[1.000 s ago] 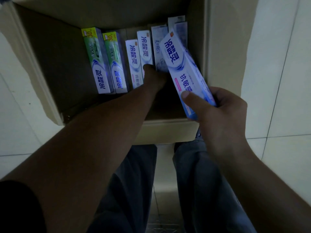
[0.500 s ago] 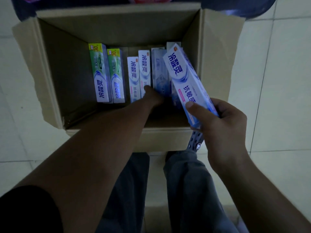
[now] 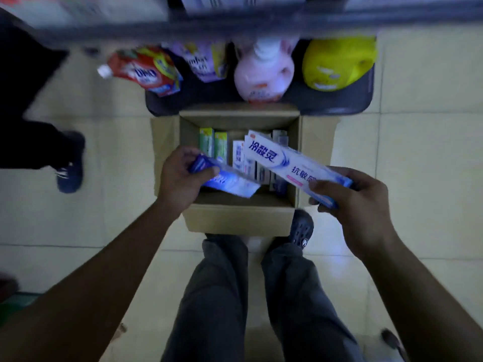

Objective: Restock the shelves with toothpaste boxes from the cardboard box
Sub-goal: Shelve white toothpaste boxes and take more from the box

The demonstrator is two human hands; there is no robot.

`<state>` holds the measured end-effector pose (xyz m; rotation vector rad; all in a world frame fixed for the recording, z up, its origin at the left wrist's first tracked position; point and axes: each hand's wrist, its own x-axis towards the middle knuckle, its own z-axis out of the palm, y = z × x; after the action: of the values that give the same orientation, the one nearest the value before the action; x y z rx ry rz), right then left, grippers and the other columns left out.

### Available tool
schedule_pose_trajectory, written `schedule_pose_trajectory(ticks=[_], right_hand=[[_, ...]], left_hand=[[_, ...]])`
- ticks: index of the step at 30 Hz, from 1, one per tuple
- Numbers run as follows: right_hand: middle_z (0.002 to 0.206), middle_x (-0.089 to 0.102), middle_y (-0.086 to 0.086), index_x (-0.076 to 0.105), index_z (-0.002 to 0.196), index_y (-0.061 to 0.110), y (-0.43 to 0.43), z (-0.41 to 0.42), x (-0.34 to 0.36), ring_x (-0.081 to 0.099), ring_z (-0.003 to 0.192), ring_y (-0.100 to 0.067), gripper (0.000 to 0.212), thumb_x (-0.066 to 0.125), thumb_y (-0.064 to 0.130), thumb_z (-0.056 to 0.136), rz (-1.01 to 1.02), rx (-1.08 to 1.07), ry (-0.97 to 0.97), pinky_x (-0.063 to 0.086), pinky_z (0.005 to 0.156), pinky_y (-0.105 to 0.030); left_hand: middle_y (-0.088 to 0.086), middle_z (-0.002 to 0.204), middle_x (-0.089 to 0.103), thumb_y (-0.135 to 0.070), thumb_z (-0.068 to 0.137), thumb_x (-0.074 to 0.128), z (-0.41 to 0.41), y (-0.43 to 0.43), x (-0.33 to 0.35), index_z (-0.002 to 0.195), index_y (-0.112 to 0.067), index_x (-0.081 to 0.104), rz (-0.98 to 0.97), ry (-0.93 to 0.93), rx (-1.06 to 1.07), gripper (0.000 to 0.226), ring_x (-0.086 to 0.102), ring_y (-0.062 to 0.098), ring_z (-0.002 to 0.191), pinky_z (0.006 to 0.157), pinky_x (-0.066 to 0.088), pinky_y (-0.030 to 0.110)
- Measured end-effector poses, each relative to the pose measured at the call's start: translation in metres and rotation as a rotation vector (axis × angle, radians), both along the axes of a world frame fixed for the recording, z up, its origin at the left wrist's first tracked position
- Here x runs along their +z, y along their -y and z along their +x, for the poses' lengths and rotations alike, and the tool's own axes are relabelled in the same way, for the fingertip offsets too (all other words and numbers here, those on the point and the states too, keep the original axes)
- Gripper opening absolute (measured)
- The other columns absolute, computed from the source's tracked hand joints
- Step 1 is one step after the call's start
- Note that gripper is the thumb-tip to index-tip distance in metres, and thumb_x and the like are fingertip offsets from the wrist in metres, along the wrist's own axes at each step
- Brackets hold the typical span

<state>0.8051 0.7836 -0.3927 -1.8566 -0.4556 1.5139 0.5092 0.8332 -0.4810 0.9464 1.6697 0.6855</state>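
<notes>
Fingers (image 3: 206,171) of left hand (image 3: 180,181) curl round a blue toothpaste box (image 3: 230,182); right hand (image 3: 360,205) grips a white toothpaste box (image 3: 285,162). Both are above the cardboard box (image 3: 240,220), presumably to shelve two per trip.

On the white box (image 3: 287,163) right of centre we read large blue 冷酸灵, then 抗敏 and a third character that is partly covered. On the red pouch (image 3: 142,70) at the upper left we make out OMO, blurred. The purple pouch (image 3: 201,61) beside it shows "mfor". Print on the blue box (image 3: 230,182) left of centre is too blurred for us.
</notes>
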Motion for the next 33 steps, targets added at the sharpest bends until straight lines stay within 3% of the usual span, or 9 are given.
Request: schedule_pose_trajectory(ticks=[5, 11, 14, 19, 22, 24, 28, 30, 33], right_hand=[[0.087, 0.076, -0.016, 0.066, 0.101, 0.016, -0.036, 0.006, 0.129, 0.066, 0.062, -0.035, 0.037, 0.085, 0.0, 0.073, 0.166, -0.05, -0.052, 0.047, 0.051, -0.031], [0.085, 0.074, -0.023, 0.064, 0.103, 0.014, -0.06, 0.013, 0.284, 0.064, 0.054, -0.034, 0.049, 0.088, 0.018, 0.06, 0.375, -0.018, -0.128, 0.042, 0.044, -0.028], [0.08, 0.072, -0.022, 0.067, 0.103, 0.009, -0.063, 0.019, 0.343, 0.062, 0.053, -0.032, 0.045, 0.086, 0.017, 0.064, 0.449, -0.011, -0.167, 0.041, 0.043, -0.027], [0.076, 0.067, -0.016, 0.068, 0.104, 0.002, -0.066, 0.026, 0.424, 0.055, 0.049, -0.024, 0.043, 0.082, 0.02, 0.068, 0.595, -0.027, -0.159, 0.042, 0.042, -0.026], [0.071, 0.063, -0.017, 0.067, 0.105, 0.002, -0.068, 0.03, 0.466, 0.05, 0.05, -0.024, 0.052, 0.083, 0.029, 0.065, 0.683, -0.025, -0.114, 0.038, 0.044, -0.027], [0.071, 0.067, -0.015, 0.069, 0.106, 0.009, -0.071, 0.034, 0.489, 0.054, 0.05, -0.025, 0.054, 0.084, 0.035, 0.062, 0.73, -0.021, -0.073, 0.039, 0.043, -0.029], [0.076, 0.072, -0.011, 0.071, 0.097, 0.027, -0.077, 0.04, 0.538, 0.062, 0.052, -0.026, 0.041, 0.086, 0.038, 0.06, 0.834, -0.016, -0.06, 0.047, 0.044, -0.027], [0.077, 0.071, -0.013, 0.068, 0.099, 0.029, -0.081, 0.042, 0.559, 0.061, 0.051, -0.03, 0.041, 0.087, 0.035, 0.064, 0.891, -0.015, -0.063, 0.047, 0.045, -0.029], [0.075, 0.071, -0.014, 0.063, 0.107, 0.031, -0.088, 0.036, 0.592, 0.06, 0.051, -0.028, 0.045, 0.087, 0.031, 0.068, 0.986, 0.003, -0.065, 0.052, 0.05, -0.032]], left_hand=[[0.007, 0.095, 0.072, 0.005, 0.072, 0.085, -0.005, -0.016, 0.163, 0.098, -0.015, 0.068, 0.142, 0.09, 0.032, 0.037, 0.065, 0.01, 0.081, 0.076, 0.055, 0.021], [-0.005, 0.11, 0.077, -0.023, 0.079, 0.086, -0.002, -0.037, 0.319, 0.111, -0.029, 0.075, 0.282, 0.167, 0.107, 0.034, 0.069, 0.007, 0.097, 0.084, 0.054, 0.019], [-0.011, 0.104, 0.076, -0.04, 0.071, 0.072, 0.007, -0.051, 0.381, 0.104, -0.04, 0.075, 0.327, 0.179, 0.205, 0.034, 0.069, 0.006, 0.091, 0.073, 0.054, 0.017], [-0.02, 0.091, 0.073, -0.023, 0.07, 0.058, 0.02, -0.065, 0.47, 0.088, -0.043, 0.076, 0.531, 0.142, 0.244, 0.032, 0.065, -0.004, 0.083, 0.068, 0.049, 0.011], [-0.007, 0.09, 0.068, -0.014, 0.071, 0.056, 0.025, -0.069, 0.521, 0.091, -0.03, 0.074, 0.612, 0.144, 0.188, 0.031, 0.062, 0.004, 0.082, 0.07, 0.048, 0.021], [0.003, 0.086, 0.06, -0.014, 0.072, 0.059, 0.03, -0.07, 0.552, 0.096, -0.02, 0.072, 0.658, 0.148, 0.092, 0.028, 0.057, 0.007, 0.076, 0.069, 0.046, 0.023], [-0.005, 0.074, 0.059, -0.022, 0.072, 0.072, 0.038, -0.072, 0.618, 0.101, -0.012, 0.073, 0.713, 0.17, -0.055, 0.031, 0.058, 0.007, 0.071, 0.072, 0.046, 0.019], [0.001, 0.079, 0.068, -0.024, 0.071, 0.076, 0.041, -0.075, 0.646, 0.101, -0.013, 0.075, 0.736, 0.181, -0.084, 0.032, 0.064, 0.007, 0.077, 0.076, 0.049, 0.017], [0.012, 0.09, 0.076, -0.008, 0.078, 0.084, 0.042, -0.083, 0.683, 0.095, -0.016, 0.08, 0.77, 0.221, -0.099, 0.019, 0.07, 0.016, 0.085, 0.078, 0.054, 0.021]])
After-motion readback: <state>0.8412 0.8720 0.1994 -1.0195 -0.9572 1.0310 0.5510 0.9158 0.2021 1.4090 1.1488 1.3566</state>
